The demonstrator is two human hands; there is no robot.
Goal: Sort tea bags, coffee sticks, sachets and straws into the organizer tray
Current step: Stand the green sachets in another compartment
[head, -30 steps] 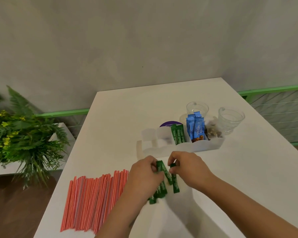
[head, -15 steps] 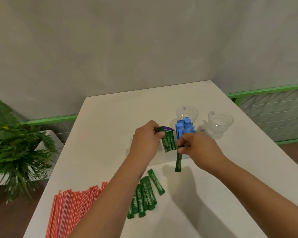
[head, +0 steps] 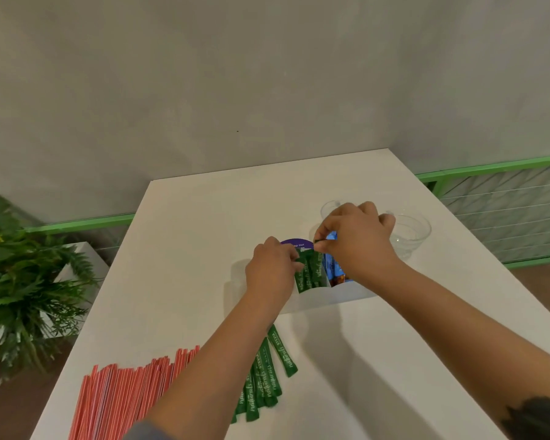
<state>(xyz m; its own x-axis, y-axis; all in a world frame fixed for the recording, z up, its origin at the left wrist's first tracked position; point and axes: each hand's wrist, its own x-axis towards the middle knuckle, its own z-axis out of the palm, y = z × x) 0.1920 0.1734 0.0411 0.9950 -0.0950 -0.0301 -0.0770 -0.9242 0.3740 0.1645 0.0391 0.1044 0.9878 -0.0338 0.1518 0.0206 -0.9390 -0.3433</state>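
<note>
A white organizer tray [head: 324,296] stands mid-table. Green sachets [head: 310,274] stand upright in one of its compartments, with blue sticks [head: 334,269] in the compartment to their right. My left hand [head: 272,271] pinches the green sachets at their left side. Above them, my right hand [head: 354,241] grips the top of one green sachet between thumb and fingers. A loose pile of green sachets [head: 264,376] lies on the table nearer me. Red-and-white straws [head: 124,398] lie in a fan at the front left. A purple round item [head: 296,244] shows behind the tray.
Two clear glass cups [head: 415,231] stand behind the tray at the right, one mostly hidden by my right hand. A potted fern [head: 19,281] stands off the table's left edge. A green rail [head: 489,168] and a grey wall lie beyond the table.
Both hands rose from the loose pile to the tray. The sachet in my right hand, which hung below the tray, now stands among the upright green sachets.
</note>
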